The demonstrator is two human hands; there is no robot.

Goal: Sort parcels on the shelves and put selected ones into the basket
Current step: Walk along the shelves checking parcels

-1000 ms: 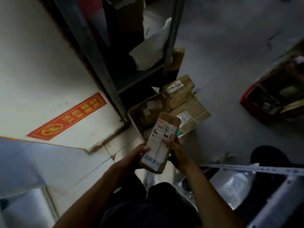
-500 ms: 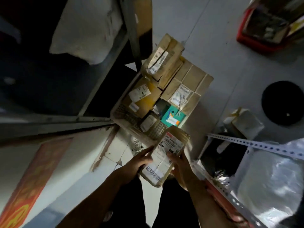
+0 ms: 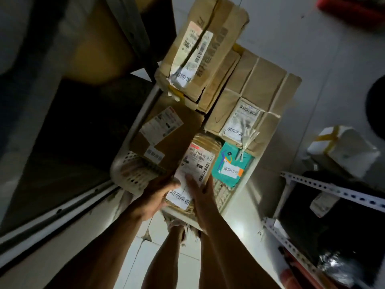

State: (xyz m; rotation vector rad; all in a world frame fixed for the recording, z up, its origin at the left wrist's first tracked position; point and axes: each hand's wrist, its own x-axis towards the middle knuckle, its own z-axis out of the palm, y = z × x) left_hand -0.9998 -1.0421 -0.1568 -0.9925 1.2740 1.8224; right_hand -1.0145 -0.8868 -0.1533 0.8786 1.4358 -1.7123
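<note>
A white perforated basket (image 3: 133, 174) stands on the floor, full of parcels. Both hands hold a small brown cardboard parcel (image 3: 196, 163) with a white label low inside the basket's near end. My left hand (image 3: 158, 195) grips its left side and my right hand (image 3: 201, 193) its right side, thumb on the label. Beside it lies a teal bag parcel (image 3: 229, 163). A flat brown box (image 3: 166, 134) sits to the left, a taped box (image 3: 245, 105) behind, and a long box (image 3: 200, 46) rests on top at the far end.
A dark metal shelf unit (image 3: 133, 34) rises at the left. At the right stands a white slotted shelf rail (image 3: 333, 188) with dark bags under it, and a white taped box (image 3: 343, 151) on the floor. A red crate (image 3: 350, 9) sits far right.
The view has swung down over the basket. Both hands have carried the small parcel forward and lowered it from above the basket's near edge into the basket beside the teal bag.
</note>
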